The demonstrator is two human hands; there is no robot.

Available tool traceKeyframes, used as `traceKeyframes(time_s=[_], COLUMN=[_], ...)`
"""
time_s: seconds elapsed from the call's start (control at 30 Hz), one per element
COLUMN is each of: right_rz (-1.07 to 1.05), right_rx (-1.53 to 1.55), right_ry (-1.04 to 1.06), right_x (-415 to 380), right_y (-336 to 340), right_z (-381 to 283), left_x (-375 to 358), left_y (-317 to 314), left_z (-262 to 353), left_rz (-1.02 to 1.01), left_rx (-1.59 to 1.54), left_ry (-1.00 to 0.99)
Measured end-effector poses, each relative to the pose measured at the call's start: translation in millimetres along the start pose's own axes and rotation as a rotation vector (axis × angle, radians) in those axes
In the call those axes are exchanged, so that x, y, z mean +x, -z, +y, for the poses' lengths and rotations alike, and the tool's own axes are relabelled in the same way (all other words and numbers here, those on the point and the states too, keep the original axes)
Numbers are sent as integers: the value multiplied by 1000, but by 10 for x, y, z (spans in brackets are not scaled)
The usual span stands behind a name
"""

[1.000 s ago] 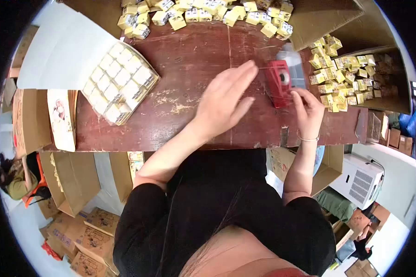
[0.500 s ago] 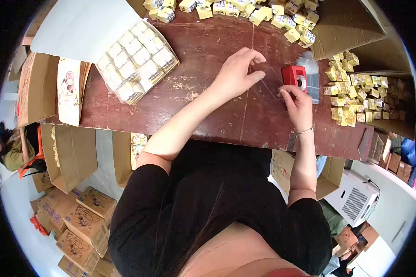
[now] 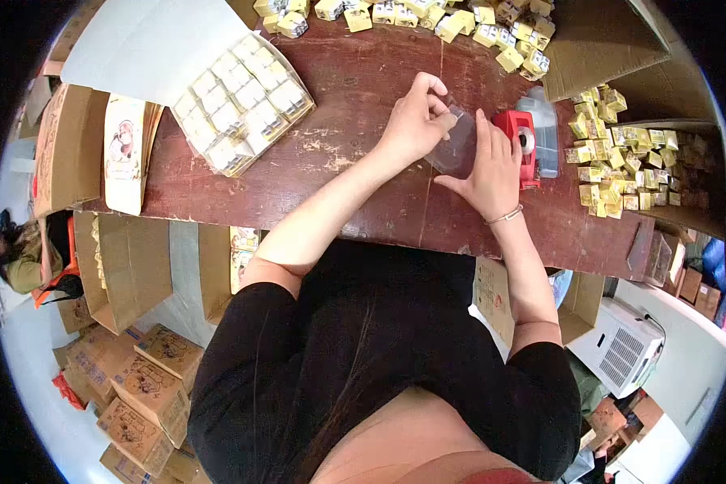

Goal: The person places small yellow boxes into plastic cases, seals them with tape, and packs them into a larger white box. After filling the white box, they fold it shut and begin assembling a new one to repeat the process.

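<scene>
A thin, clear plastic piece (image 3: 453, 153) lies on the red-brown table between my hands; its exact form is hard to make out. My left hand (image 3: 415, 121) has its fingers curled and its thumb pressed in at the far left edge of this piece. On the other side, my right hand (image 3: 492, 168) is open with fingers stretched out and thumb spread, against the piece's right side. Just right of those fingers stands a red tape dispenser (image 3: 527, 165).
Left on the table (image 3: 339, 194) is a clear-lidded box (image 3: 242, 105) of small wrapped packs. Small yellow boxes (image 3: 452, 24) line the far edge; more spill from a carton (image 3: 694, 169) at right. A clear container (image 3: 547, 145) sits behind the dispenser. Printed cards (image 3: 125, 153) lie far left.
My right hand has gone from a pinch at the plastic piece's right corner to open, stretched fingers, shifting left. My left fingers have curled in and closed at the piece's far edge.
</scene>
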State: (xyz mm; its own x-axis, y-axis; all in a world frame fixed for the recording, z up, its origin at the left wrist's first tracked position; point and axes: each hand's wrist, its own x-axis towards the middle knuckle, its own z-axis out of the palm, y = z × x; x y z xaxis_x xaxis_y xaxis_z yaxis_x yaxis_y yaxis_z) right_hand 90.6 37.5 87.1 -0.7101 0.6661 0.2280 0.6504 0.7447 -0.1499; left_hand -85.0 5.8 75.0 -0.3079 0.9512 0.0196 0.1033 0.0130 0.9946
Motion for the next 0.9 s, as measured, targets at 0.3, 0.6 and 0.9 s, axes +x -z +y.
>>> traceKeyframes(time_s=[0.3, 0.6, 0.9], right_rz=[-164, -11, -74], right_rx=[610, 1299, 1292], right_ry=[-266, -327, -239], right_x=[79, -17, -187], right_y=[-113, -240, -232], right_z=[75, -195, -230], left_x=[14, -493, -493], left_y=[131, -14, -6], left_z=[-149, -154, -333], left_rz=[252, 14, -40], left_rx=[123, -192, -286], left_ry=[-438, -74, -104])
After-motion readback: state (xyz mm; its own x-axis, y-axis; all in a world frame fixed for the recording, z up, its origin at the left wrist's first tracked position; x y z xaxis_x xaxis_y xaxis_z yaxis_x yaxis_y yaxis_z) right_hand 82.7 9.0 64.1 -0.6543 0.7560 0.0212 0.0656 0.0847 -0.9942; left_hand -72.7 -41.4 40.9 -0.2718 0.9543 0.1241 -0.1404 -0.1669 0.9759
